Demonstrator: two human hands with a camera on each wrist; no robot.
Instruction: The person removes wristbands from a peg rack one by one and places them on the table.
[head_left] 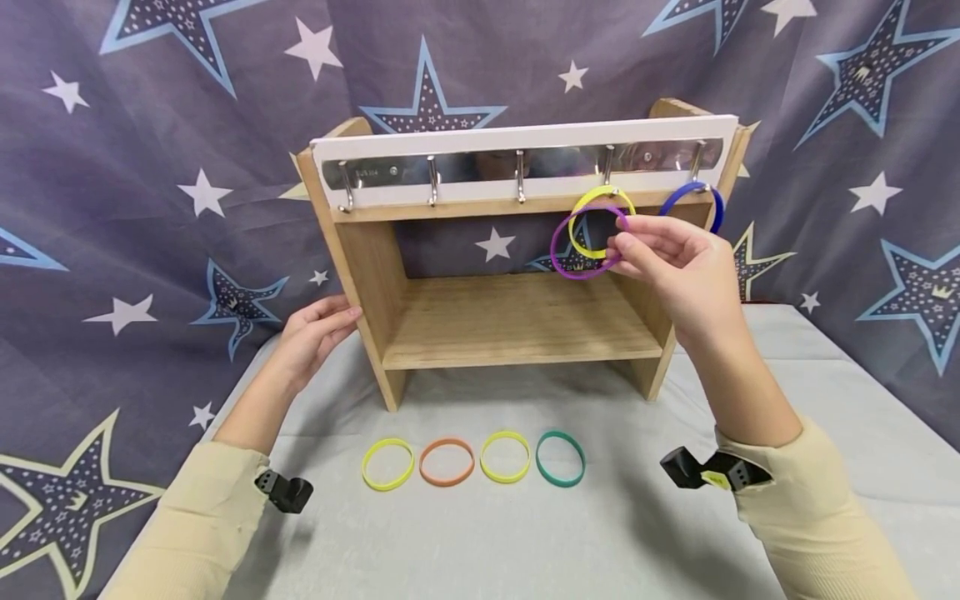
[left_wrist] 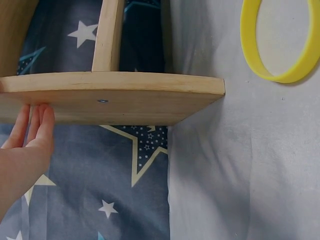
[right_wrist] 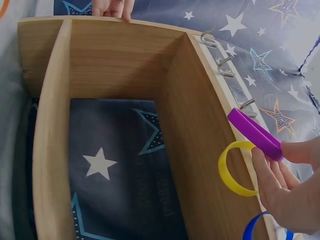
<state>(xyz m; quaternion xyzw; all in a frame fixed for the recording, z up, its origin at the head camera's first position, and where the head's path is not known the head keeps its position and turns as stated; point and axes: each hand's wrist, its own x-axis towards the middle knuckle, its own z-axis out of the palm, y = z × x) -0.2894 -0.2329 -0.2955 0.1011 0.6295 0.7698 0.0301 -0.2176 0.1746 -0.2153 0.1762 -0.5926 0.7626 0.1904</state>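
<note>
My right hand (head_left: 678,267) pinches a purple wristband (right_wrist: 255,134) between thumb and fingers, just in front of the hook rail. A yellow wristband (right_wrist: 231,184) hangs from the fourth hook from the left, beside those fingers and partly behind the purple one. On the rightmost hook hangs a blue wristband (head_left: 720,212), partly covered by the right hand. The left hand (head_left: 311,337) rests its extended fingertips against the outer left side of a wooden shelf (head_left: 525,321); the left wrist view shows these fingers (left_wrist: 46,127) touching the panel.
Three hooks on the left of the metal rail (head_left: 480,167) hold no bands. On the grey cloth before the shelf lie, in a row, a yellow-green band (head_left: 365,472), an orange band (head_left: 447,483), a yellow band (head_left: 505,480) and a green band (head_left: 561,482). Star-patterned fabric (head_left: 487,25) hangs behind.
</note>
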